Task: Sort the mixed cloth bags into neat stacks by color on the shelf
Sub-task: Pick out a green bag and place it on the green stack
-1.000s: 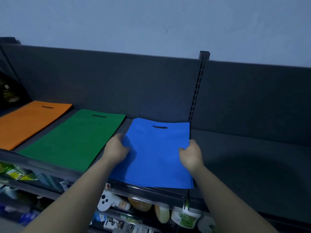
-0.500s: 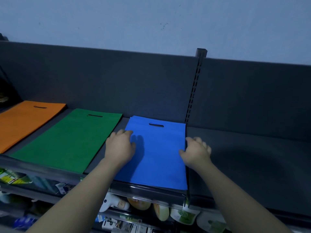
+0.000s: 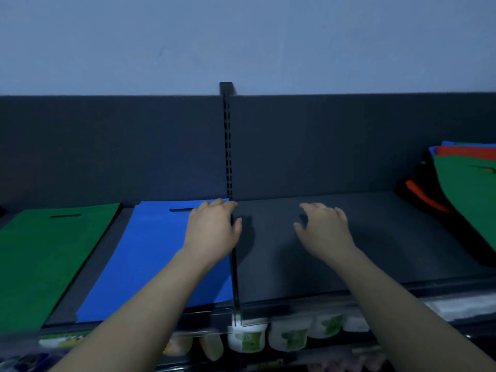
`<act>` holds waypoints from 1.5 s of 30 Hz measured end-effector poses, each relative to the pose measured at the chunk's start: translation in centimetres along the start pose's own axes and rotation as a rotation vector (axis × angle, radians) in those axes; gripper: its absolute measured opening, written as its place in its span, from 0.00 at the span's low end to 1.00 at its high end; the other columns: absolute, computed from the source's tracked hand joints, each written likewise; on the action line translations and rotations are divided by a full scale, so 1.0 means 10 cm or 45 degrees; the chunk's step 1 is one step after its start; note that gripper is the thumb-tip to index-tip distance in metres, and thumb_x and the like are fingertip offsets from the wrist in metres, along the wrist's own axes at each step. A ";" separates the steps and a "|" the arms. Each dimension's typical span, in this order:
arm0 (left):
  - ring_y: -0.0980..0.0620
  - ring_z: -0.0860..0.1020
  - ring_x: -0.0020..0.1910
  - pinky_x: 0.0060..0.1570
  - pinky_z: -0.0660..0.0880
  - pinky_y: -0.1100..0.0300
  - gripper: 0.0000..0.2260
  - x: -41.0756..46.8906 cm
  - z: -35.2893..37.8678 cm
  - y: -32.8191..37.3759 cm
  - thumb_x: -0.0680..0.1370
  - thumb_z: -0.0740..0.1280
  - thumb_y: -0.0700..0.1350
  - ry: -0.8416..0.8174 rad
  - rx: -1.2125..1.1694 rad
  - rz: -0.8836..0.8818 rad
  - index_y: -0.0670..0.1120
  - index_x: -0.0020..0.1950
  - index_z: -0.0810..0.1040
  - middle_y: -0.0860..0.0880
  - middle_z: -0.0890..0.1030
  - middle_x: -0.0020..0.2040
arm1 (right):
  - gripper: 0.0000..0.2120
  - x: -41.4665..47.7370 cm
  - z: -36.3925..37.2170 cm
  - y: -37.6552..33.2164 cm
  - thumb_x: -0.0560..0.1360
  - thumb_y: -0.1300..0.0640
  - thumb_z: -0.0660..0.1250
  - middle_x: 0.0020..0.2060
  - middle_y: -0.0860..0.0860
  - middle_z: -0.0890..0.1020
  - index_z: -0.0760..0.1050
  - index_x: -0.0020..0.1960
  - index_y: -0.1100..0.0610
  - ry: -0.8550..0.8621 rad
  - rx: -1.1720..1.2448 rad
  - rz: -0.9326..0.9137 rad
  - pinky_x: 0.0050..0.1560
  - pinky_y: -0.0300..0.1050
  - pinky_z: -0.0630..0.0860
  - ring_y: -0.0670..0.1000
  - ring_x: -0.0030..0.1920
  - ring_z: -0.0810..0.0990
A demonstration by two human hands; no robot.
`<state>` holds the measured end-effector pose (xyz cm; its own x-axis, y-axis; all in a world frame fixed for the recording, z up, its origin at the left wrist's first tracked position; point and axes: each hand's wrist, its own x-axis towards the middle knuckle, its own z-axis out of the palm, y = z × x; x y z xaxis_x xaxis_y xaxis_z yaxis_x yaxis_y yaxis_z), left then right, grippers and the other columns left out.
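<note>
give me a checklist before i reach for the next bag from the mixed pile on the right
1. Hands free: ok. The left hand and right hand hold nothing.
2. Blue stack tidy: ok where seen; flat, though the left hand covers its far right corner.
3. Green stack kept apart from blue: ok, a strip of shelf shows between them.
4. Way to the mixed pile: ok, only bare shelf lies between it and the right hand.
5. Top bag's colour: ok, green, with red and blue edges behind it.
6. Bags left in it: cannot tell, the frame cuts it off.
</note>
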<state>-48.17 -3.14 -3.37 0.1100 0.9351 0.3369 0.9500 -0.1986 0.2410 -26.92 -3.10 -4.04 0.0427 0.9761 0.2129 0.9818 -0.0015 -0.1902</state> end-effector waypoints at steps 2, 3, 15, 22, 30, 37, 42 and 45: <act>0.46 0.73 0.59 0.57 0.69 0.54 0.18 0.05 0.04 0.15 0.79 0.60 0.52 0.012 0.000 0.044 0.50 0.69 0.72 0.51 0.77 0.62 | 0.23 -0.03 -0.06 0.16 0.79 0.47 0.60 0.68 0.51 0.72 0.67 0.71 0.53 0.017 -0.034 0.021 0.74 0.52 0.53 0.52 0.68 0.70; 0.46 0.73 0.59 0.57 0.69 0.54 0.19 0.08 0.07 0.26 0.79 0.60 0.52 0.013 -0.008 0.069 0.50 0.69 0.72 0.51 0.77 0.62 | 0.23 -0.05 -0.10 0.27 0.79 0.47 0.60 0.68 0.51 0.72 0.67 0.71 0.53 0.025 -0.045 0.040 0.74 0.52 0.53 0.52 0.68 0.70; 0.46 0.74 0.58 0.57 0.69 0.55 0.18 0.58 0.56 1.94 0.79 0.60 0.52 0.045 -0.048 0.247 0.52 0.69 0.72 0.51 0.77 0.62 | 0.20 0.16 -0.66 2.02 0.77 0.48 0.61 0.64 0.50 0.75 0.70 0.67 0.51 0.139 -0.149 0.195 0.73 0.53 0.52 0.52 0.65 0.72; 0.45 0.74 0.58 0.56 0.71 0.53 0.17 0.84 0.92 3.05 0.79 0.60 0.52 -0.013 -0.147 0.276 0.50 0.68 0.73 0.49 0.77 0.60 | 0.19 0.28 -1.02 3.20 0.76 0.48 0.62 0.63 0.52 0.76 0.71 0.66 0.51 0.173 -0.213 0.325 0.73 0.53 0.52 0.53 0.65 0.72; 0.52 0.78 0.44 0.44 0.77 0.55 0.13 0.92 1.40 4.03 0.79 0.62 0.54 -0.281 -0.600 0.136 0.46 0.54 0.78 0.51 0.81 0.45 | 0.18 0.27 -1.25 4.49 0.76 0.45 0.62 0.59 0.54 0.78 0.74 0.61 0.53 -0.017 -0.270 0.606 0.63 0.51 0.66 0.56 0.60 0.76; 0.55 0.81 0.43 0.38 0.77 0.63 0.09 0.94 1.60 4.31 0.78 0.68 0.49 -0.543 -1.239 -0.287 0.45 0.54 0.77 0.52 0.82 0.47 | 0.13 0.21 -1.13 4.65 0.75 0.49 0.63 0.55 0.54 0.80 0.81 0.55 0.50 -0.018 -0.071 0.478 0.55 0.51 0.77 0.58 0.56 0.77; 0.49 0.80 0.48 0.45 0.78 0.56 0.14 1.00 1.60 4.23 0.74 0.72 0.40 -0.470 -1.361 -0.491 0.46 0.57 0.72 0.49 0.80 0.52 | 0.11 0.24 -1.08 4.56 0.76 0.55 0.62 0.54 0.54 0.82 0.81 0.54 0.54 -0.023 0.086 0.316 0.55 0.52 0.77 0.57 0.54 0.79; 0.48 0.80 0.49 0.48 0.77 0.56 0.14 1.03 1.57 4.14 0.75 0.71 0.38 -0.406 -1.337 -0.518 0.47 0.57 0.72 0.49 0.79 0.52 | 0.16 0.25 -1.13 4.69 0.77 0.50 0.61 0.58 0.57 0.78 0.75 0.59 0.59 0.042 -0.055 0.481 0.58 0.51 0.73 0.59 0.59 0.75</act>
<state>-3.09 2.89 -4.20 0.0635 0.9873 -0.1457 0.2407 0.1265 0.9623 21.37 -3.16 -1.60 0.4083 0.8975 0.1668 0.9026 -0.3696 -0.2207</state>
